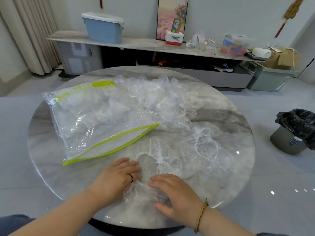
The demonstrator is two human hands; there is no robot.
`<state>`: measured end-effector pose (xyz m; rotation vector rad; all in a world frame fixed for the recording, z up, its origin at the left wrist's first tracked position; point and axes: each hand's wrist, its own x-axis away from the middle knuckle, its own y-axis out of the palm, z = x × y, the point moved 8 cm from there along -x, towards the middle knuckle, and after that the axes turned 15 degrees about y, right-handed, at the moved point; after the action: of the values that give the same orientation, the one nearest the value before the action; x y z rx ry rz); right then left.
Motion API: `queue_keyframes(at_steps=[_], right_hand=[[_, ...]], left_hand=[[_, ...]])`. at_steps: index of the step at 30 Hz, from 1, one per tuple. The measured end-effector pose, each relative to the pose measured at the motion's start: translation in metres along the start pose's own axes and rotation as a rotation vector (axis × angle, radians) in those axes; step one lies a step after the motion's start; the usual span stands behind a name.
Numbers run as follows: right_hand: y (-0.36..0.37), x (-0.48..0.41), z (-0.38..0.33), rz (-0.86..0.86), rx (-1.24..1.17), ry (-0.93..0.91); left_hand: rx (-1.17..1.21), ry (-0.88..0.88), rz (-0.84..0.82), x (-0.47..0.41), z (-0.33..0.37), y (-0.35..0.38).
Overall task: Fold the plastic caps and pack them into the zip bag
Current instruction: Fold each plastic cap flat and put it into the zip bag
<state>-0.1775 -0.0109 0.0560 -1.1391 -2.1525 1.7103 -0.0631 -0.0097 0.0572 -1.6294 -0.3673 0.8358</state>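
Clear plastic cap is lying at lower centre, with the left hand and right hand pressing it, fingers flat and loosely spread; the green-edged zip bag is lying at centre left.

A round grey marble-patterned desk stands on a pale grey tiled floor. Behind it runs a long low cabinet with a marble top, bearing a blue plastic bin with a white lid, a white and red Panasonic box and a clear plastic storage box with colourful contents. A framed pink picture leans against the wall behind the Panasonic box. Beige pleated curtains hang at left; a red and gold tasselled ornament hangs at right. A grey waste bin lined with a black bag sits on the floor to the right of the desk.
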Motion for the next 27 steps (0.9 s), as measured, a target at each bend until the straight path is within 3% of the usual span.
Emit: queue_keyframes(at_steps=[3, 8, 11, 14, 22, 24, 27], right_hand=[[0.004, 0.005, 0.017, -0.045, 0.254, 0.094], [-0.008, -0.007, 0.035, -0.073, 0.057, 0.315], [-0.010, -0.014, 0.051, -0.153, -0.105, 0.578], [-0.013, -0.020, 0.059, -0.114, -0.144, 0.671], [-0.004, -0.027, 0.068, -0.126, -0.138, 0.784], [-0.005, -0.030, 0.069, -0.125, -0.111, 0.812], [-0.004, -0.032, 0.072, -0.158, -0.088, 0.889]], left_hand=[[0.100, -0.061, -0.015, 0.005, -0.004, 0.001], [0.318, -0.225, 0.048, 0.015, -0.013, 0.005], [0.647, -0.540, 0.158, 0.030, -0.032, 0.012], [0.813, -0.777, 0.238, 0.039, -0.045, 0.020], [0.645, -0.988, 0.363, 0.039, -0.060, 0.010], [0.585, -1.024, 0.336, 0.036, -0.059, 0.009], [0.392, -1.061, 0.139, 0.033, -0.055, 0.003]])
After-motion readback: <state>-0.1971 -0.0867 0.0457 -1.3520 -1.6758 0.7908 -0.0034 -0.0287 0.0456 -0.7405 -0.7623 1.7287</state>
